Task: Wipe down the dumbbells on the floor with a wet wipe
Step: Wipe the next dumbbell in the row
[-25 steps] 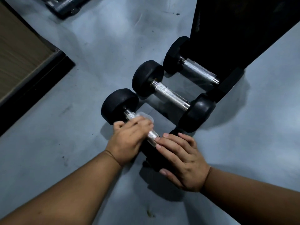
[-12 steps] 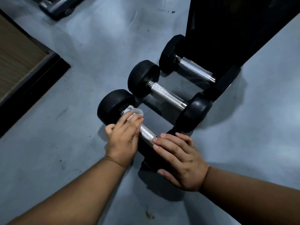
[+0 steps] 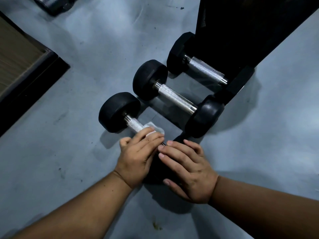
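I see the white wet wipe (image 3: 152,129) wrapped on the shiny bar of the nearest dumbbell (image 3: 119,112), just below the middle of the view. My left hand (image 3: 138,157) curls its fingers round the wipe and the bar. My right hand (image 3: 189,169), at 3 o'clock from the left, lies on the near black end with fingers straight and a little spread. At 1 o'clock are a second dumbbell (image 3: 176,98) and a third dumbbell (image 3: 205,69), side by side on the grey floor (image 3: 77,135)
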{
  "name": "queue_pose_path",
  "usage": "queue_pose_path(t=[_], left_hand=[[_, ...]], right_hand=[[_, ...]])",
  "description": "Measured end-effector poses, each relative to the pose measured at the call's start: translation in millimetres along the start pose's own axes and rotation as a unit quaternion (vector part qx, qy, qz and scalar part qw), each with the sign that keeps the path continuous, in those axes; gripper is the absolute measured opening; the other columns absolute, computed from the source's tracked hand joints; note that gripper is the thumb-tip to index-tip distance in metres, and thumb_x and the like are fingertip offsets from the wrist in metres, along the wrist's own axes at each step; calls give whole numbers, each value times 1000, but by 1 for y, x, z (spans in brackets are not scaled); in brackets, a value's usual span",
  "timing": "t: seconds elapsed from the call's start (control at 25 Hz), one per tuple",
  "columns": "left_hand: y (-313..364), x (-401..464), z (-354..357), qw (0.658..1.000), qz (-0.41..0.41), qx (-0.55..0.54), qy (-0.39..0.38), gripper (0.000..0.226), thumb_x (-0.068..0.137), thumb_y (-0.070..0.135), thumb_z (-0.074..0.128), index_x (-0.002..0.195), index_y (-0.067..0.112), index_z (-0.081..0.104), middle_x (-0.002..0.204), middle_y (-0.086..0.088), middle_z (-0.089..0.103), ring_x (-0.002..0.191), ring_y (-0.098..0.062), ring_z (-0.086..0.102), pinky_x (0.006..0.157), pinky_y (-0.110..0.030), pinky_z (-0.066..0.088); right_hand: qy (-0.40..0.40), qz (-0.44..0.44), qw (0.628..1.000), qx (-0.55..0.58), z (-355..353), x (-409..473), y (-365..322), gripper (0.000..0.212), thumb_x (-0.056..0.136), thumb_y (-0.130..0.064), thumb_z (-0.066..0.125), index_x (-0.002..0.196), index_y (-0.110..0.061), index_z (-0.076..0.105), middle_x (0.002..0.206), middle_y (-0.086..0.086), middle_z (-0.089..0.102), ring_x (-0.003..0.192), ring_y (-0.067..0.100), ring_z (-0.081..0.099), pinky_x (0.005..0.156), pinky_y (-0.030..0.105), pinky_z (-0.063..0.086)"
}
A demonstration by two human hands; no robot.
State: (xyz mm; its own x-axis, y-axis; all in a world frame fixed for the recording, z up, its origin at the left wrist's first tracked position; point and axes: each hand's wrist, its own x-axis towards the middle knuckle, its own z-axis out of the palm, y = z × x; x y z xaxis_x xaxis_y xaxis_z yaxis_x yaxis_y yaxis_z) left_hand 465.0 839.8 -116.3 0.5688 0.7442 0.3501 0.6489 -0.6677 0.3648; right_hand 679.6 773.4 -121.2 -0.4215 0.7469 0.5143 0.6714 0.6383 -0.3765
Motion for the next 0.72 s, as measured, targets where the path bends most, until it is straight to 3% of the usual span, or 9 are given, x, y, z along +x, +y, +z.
queue_pose_path(t=[0.08, 0.12, 0.24, 0.44, 0.6, 0.72], left_hand=[[-18, 6, -12, 998, 61, 13, -28, 34, 104, 25, 46, 125, 20, 72, 134, 11, 67, 131, -13, 59, 74, -51, 43], [-30, 10, -15, 998, 50, 26, -22, 32, 104, 24, 47, 124, 21, 72, 132, 12, 68, 130, -12, 59, 74, -50, 42], [-27, 11, -12, 998, -68, 6, 19, 30, 103, 18, 49, 122, 17, 73, 129, 9, 69, 132, -15, 58, 81, -54, 46], [-17, 3, -15, 998, 52, 0, -34, 33, 103, 23, 48, 125, 21, 72, 133, 13, 67, 131, -12, 59, 77, -48, 41], [-18, 8, -9, 993, -110, 10, 43, 31, 104, 18, 46, 120, 17, 73, 125, 8, 70, 130, -17, 59, 81, -55, 45], [4, -4, -6, 1000, -6, 16, 6, 32, 104, 24, 47, 118, 18, 74, 125, 10, 71, 128, -15, 61, 78, -48, 42]], right_hand=[[-3, -5, 1000, -5, 0, -1, -3, 56, 100, -40, 64, 147, -12, 51, 156, 7, 52, 150, 24, 44, 118, 51, 37], [-4, -8, 1000, -7, 0, 0, -3, 56, 99, -40, 64, 146, -12, 52, 156, 7, 52, 150, 24, 45, 117, 52, 37], [-1, -11, 1000, -13, 0, 0, -4, 56, 99, -40, 65, 146, -12, 53, 155, 7, 53, 149, 24, 46, 115, 52, 39], [-2, -9, 1000, -20, 2, -1, -8, 56, 98, -39, 69, 145, -13, 54, 155, 6, 54, 149, 23, 47, 117, 51, 37], [1, -15, 999, -28, 2, -1, -11, 55, 98, -39, 69, 145, -14, 55, 155, 4, 54, 149, 22, 46, 118, 50, 37], [-5, -22, 999, -34, 3, -1, -15, 54, 98, -36, 68, 145, -14, 56, 155, 4, 54, 150, 21, 45, 119, 49, 35]])
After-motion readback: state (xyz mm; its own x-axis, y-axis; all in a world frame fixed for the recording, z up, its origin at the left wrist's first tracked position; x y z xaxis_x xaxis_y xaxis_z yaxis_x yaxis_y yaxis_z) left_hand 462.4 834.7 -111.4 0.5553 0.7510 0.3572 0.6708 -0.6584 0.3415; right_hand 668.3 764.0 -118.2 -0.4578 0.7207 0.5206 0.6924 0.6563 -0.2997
